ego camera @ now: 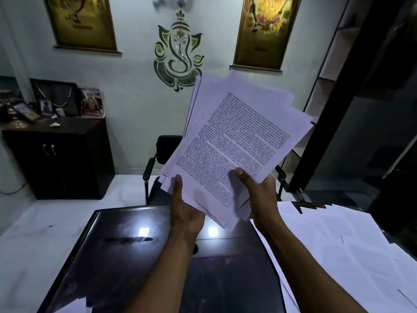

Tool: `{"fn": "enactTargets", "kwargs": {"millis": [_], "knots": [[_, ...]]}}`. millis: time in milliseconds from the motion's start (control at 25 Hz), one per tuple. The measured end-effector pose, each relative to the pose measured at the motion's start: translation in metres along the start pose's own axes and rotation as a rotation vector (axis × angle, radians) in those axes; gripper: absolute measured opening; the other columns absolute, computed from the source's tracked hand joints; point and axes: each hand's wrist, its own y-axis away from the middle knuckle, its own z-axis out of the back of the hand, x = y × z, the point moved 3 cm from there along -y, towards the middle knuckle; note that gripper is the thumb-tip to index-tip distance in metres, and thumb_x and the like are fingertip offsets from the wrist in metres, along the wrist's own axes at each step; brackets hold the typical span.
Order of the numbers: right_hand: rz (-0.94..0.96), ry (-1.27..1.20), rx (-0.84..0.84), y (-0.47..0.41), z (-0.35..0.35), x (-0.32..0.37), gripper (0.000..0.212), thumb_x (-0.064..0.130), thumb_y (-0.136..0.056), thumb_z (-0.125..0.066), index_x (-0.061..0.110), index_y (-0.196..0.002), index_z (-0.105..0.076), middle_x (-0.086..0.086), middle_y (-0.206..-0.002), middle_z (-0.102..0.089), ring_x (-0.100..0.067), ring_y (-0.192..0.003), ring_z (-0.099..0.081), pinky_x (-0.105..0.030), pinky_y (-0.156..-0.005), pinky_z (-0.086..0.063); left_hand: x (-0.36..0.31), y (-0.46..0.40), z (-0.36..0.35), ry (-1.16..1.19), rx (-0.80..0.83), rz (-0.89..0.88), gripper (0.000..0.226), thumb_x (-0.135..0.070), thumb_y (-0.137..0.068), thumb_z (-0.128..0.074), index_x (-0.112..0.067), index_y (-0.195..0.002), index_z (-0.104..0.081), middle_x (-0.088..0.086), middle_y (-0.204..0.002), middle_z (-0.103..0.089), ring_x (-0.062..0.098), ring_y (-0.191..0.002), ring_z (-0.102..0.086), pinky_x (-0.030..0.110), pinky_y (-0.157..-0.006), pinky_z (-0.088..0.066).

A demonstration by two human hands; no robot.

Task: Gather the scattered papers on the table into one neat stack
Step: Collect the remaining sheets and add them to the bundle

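Above the table, a bundle of papers (234, 145) is held up in the air by both hands, tilted and leaning away to the right, top sheet facing the camera with dense printed text. Sheets are fanned and misaligned, corners sticking out at the top and along the lower left edge. Left hand (186, 213) grasps the bundle's lower left edge: thumb lies on the front of the top sheet, palm and fingers are underneath, fingers mostly hidden. Right hand (259, 190) grips the lower right edge, thumb pressed on the printed face, fingers wrapped behind the sheets. Below the hands sits a dark glossy table (135, 256) with two bright light reflections on it. More loose sheets (334, 245) lie overlapped on the right part of the table, well apart from the held bundle; a few white corners (76, 307) show at the bottom left edge. Beyond the table's far edge stands a black armchair (158, 154), partly hidden behind the bundle. Farther left is a dark cabinet (61, 159) with small framed pictures on top. On the back wall are a green decal (178, 53) and two gold-framed pictures (81, 21), one on each side. Shelving (325, 71) is at the right.
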Motion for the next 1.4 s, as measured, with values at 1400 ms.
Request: {"fn": "enactTargets", "kwargs": {"millis": [1400], "knots": [[-0.263, 0.388, 0.463, -0.040, 0.065, 0.030, 0.017, 0.003, -0.090, -0.073, 0.003, -0.107, -0.073, -0.005, -0.096, -0.080, -0.019, -0.086, -0.077, -0.031, -0.077, -0.061, -0.029, -0.005, -0.003, -0.594, 0.132, 0.245, 0.045, -0.040, -0.094, -0.059, -0.014, -0.130, -0.068, 0.011, -0.129, -0.070, 0.030, -0.119, -0.067, 0.045, -0.105, -0.046]]}}
